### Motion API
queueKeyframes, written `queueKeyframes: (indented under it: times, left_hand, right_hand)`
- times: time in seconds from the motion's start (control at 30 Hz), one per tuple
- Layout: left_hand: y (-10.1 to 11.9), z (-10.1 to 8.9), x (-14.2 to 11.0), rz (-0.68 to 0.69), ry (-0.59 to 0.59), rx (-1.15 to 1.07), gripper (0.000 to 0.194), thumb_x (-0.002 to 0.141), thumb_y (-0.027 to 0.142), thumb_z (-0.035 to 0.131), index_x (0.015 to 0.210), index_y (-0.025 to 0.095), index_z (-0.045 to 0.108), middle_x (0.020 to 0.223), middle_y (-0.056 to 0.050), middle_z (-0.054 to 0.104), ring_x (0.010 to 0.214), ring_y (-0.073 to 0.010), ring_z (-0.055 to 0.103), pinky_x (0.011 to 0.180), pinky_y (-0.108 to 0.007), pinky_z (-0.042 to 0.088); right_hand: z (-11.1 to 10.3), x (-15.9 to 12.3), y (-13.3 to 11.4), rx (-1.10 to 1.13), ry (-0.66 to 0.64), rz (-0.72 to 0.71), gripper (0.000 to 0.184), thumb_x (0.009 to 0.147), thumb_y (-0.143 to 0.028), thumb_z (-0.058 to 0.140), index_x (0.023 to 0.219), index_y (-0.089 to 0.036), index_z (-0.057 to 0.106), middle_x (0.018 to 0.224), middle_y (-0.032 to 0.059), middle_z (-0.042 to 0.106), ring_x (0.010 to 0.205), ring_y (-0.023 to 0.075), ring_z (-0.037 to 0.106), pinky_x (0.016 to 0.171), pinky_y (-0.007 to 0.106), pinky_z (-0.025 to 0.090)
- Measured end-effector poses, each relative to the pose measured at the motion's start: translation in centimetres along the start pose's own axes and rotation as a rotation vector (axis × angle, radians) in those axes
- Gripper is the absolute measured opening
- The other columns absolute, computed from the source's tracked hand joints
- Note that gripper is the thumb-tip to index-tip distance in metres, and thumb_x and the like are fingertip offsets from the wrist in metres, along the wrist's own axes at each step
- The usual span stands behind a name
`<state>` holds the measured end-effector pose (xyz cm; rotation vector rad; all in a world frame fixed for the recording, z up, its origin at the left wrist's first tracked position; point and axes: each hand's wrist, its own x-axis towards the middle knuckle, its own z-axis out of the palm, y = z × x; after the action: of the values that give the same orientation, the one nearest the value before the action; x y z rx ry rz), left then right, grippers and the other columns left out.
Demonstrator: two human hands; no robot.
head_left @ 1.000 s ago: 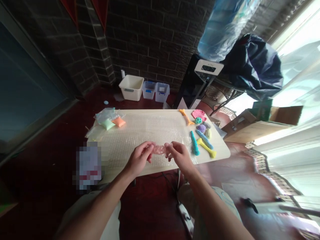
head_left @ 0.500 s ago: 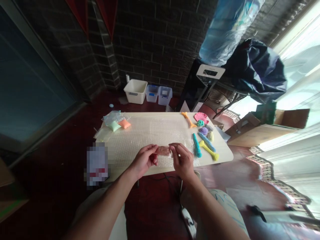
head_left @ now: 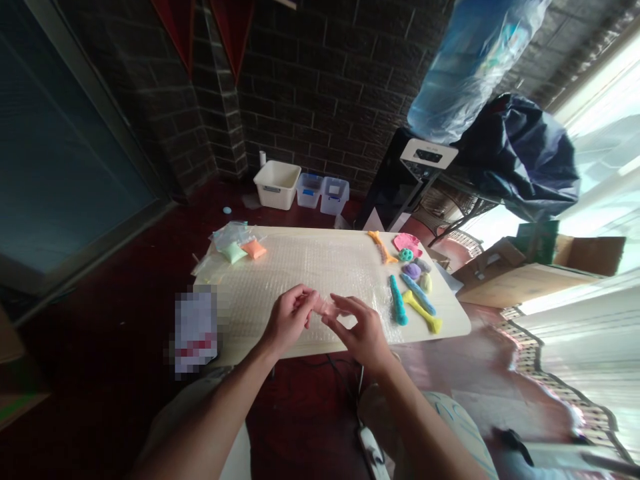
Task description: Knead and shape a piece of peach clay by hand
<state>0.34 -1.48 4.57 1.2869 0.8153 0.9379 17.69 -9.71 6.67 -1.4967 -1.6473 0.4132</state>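
Over the near middle of the table, my left hand (head_left: 289,319) pinches a small pinkish-brown clay packet (head_left: 326,307) in clear plastic between thumb and fingers. At the packet's right end, my right hand (head_left: 364,330) is open, thumb and fingers apart; whether a fingertip touches the plastic I cannot tell. Bubble wrap (head_left: 300,267) covers much of the table (head_left: 453,320) beneath. Right of my hands lie a teal clay stick (head_left: 398,300), a blue stick (head_left: 419,294) and a yellow bone-like piece (head_left: 423,311).
Green (head_left: 233,252) and orange packets (head_left: 254,249) lie at the table's back left. An orange bone-like piece (head_left: 382,247), a pink piece (head_left: 407,244) and a purple lump (head_left: 412,271) sit back right. Plastic bins (head_left: 277,187) stand by the wall; a cardboard box (head_left: 520,283) is at right.
My right hand has let its pinch go and spread its fingers beside the packet. My left hand still holds it, now more covered by the fingers. The view has shifted slightly.
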Motion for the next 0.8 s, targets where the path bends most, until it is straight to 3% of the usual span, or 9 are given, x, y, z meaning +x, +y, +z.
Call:
queueKeyframes:
  times: [0.1, 0.23, 0.37, 0.43, 0.5, 0.63, 0.8]
  left_hand:
    - [0.5, 0.0, -0.3, -0.006, -0.087, -0.147, 0.029, 0.091, 0.042, 0.073, 0.104, 0.016, 0.072, 0.070, 0.002, 0.060, 0.057, -0.0105, 0.051, 0.054, -0.023, 0.046]
    - [0.8, 0.0, -0.2, -0.104, -0.118, -0.378, 0.038, 0.086, 0.031, 0.079, 0.120, 0.017, 0.073, 0.076, 0.001, 0.061, 0.066, -0.0110, 0.054, 0.064, -0.024, 0.050]
    - [0.4, 0.0, 0.0, -0.146, -0.160, -0.318, 0.028, 0.085, 0.037, 0.083, 0.104, 0.017, 0.078, 0.118, -0.011, 0.072, 0.096, -0.0189, 0.067, 0.078, -0.027, 0.054]
    - [0.1, 0.1, 0.1, -0.133, -0.167, -0.337, 0.025, 0.085, 0.038, 0.085, 0.096, 0.017, 0.078, 0.126, -0.012, 0.071, 0.107, -0.0226, 0.068, 0.089, -0.031, 0.055]
    - [-0.1, 0.2, 0.0, -0.109, -0.156, -0.349, 0.023, 0.084, 0.036, 0.086, 0.094, 0.017, 0.076, 0.120, -0.010, 0.073, 0.109, -0.0219, 0.067, 0.094, -0.031, 0.054]
    - [0.2, 0.3, -0.3, -0.093, -0.150, -0.359, 0.024, 0.084, 0.035, 0.086, 0.086, 0.017, 0.071, 0.110, -0.008, 0.072, 0.105, -0.0190, 0.066, 0.089, -0.027, 0.055]
    - [1.0, 0.3, -0.5, -0.156, -0.133, -0.408, 0.030, 0.083, 0.040, 0.086, 0.084, 0.018, 0.065, 0.097, -0.004, 0.068, 0.091, -0.0156, 0.065, 0.082, -0.027, 0.057]
  right_hand:
    - [0.1, -0.1, -0.3, 0.007, 0.023, 0.041, 0.030, 0.094, -0.037, 0.076, 0.117, -0.017, 0.076, 0.094, 0.0089, 0.078, 0.080, 0.0209, 0.075, 0.074, 0.032, 0.061]
    - [0.2, -0.1, -1.1, 0.026, 0.056, 0.101, 0.026, 0.098, -0.040, 0.070, 0.107, -0.016, 0.078, 0.081, 0.0057, 0.077, 0.071, 0.0186, 0.072, 0.065, 0.028, 0.057]
    - [0.4, -0.2, -1.6, 0.073, 0.025, 0.162, 0.030, 0.100, -0.043, 0.067, 0.106, -0.016, 0.079, 0.076, 0.0034, 0.075, 0.067, 0.0167, 0.069, 0.063, 0.026, 0.054]
    - [0.6, -0.3, -1.6, 0.105, 0.002, 0.157, 0.031, 0.102, -0.043, 0.065, 0.111, -0.016, 0.078, 0.079, 0.0036, 0.076, 0.069, 0.0171, 0.070, 0.066, 0.027, 0.055]
    - [0.7, -0.4, -1.4, 0.096, 0.000, 0.096, 0.030, 0.103, -0.041, 0.064, 0.116, -0.017, 0.077, 0.087, 0.0052, 0.077, 0.076, 0.0187, 0.071, 0.072, 0.029, 0.057]
    - [1.0, -0.6, -1.3, -0.072, 0.030, -0.056, 0.025, 0.106, -0.035, 0.061, 0.120, -0.021, 0.077, 0.108, 0.0119, 0.074, 0.096, 0.0251, 0.071, 0.087, 0.039, 0.059]
    - [1.6, -0.8, -1.7, -0.193, 0.033, -0.074, 0.028, 0.109, -0.032, 0.054, 0.122, -0.021, 0.076, 0.111, 0.0144, 0.070, 0.096, 0.0258, 0.068, 0.086, 0.042, 0.059]
